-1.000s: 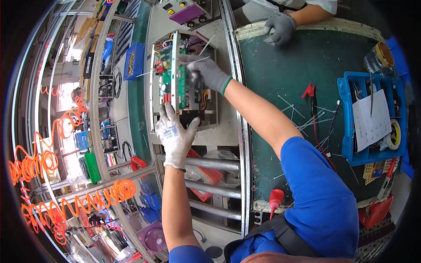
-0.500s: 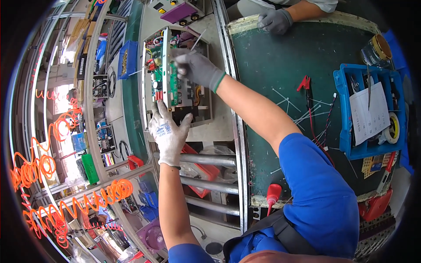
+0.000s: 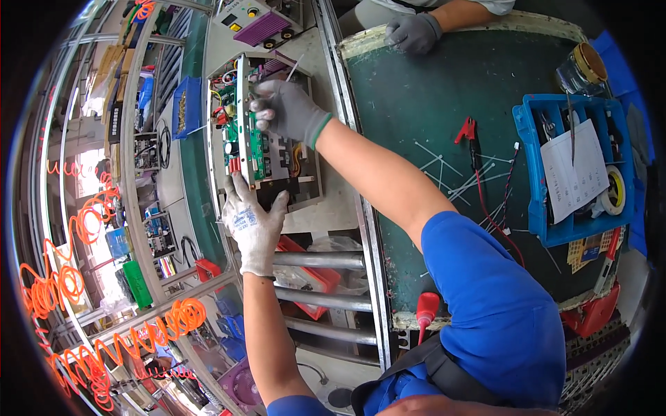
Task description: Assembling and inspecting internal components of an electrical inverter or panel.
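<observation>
An open metal equipment chassis [image 3: 241, 125] with green circuit boards, wires and red parts lies on the conveyor in front of me. My left hand [image 3: 251, 225], in a white glove, rests against its near end, fingers stretched out and thumb spread. Over the boards toward the far end is my right hand [image 3: 288, 112] in a grey glove, fingers curled together. What those fingers hold, if anything, is hidden. A thin white strip [image 3: 296, 67], like a cable tie, sticks up just beyond the right hand.
Right of the conveyor stands a green table [image 3: 402, 104] with scattered cable ties [image 3: 444, 163], red clip leads [image 3: 466, 130] and a blue tool box [image 3: 534, 201]. A co-worker's gloved hand [image 3: 414, 33] rests at its far edge. Left are a blue bin [image 3: 187, 107] and coiled orange hoses [image 3: 184, 315].
The whole view has shifted, so the chassis and table appear farther left. My right hand has shifted slightly over the boards; the left stays at the chassis's near end.
</observation>
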{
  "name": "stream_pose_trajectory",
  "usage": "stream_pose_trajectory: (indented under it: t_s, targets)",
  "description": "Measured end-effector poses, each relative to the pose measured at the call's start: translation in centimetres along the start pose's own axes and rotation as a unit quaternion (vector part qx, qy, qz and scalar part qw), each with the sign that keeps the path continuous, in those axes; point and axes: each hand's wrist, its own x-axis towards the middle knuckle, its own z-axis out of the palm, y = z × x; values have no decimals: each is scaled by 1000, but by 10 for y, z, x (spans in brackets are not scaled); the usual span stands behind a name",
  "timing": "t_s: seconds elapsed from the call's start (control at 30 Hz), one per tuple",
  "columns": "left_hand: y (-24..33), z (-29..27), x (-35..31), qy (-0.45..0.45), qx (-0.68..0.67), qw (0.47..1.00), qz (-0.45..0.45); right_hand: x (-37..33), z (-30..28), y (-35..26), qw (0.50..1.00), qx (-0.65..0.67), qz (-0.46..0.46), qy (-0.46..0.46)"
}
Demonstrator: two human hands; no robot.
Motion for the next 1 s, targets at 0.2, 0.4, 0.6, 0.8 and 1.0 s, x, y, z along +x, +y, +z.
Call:
stream_pose_trajectory:
  t_s: [0.2, 0.4, 0.6, 0.8, 1.0]
  targets:
    - [3, -2, -2, 0, 15, 1000, -2, 18, -6, -22, 997, -36, 58, -43]
    - [1, 0, -4, -9, 18, 1000, -7, 27, 3, -34, 949, -290, 120, -18]
    - [2, -1, 1, 1, 13, 1000, -11, 23, 18, -32, 947, -293, 128, 31]
    - [2, -6, -2, 19, 13, 1000, -1, -7, 8, -2, 950, -262, -108, 128]
    - [7, -11, -7, -32, 58, 997, -49, -119, -43, 47, 928, -256, -32, 268]
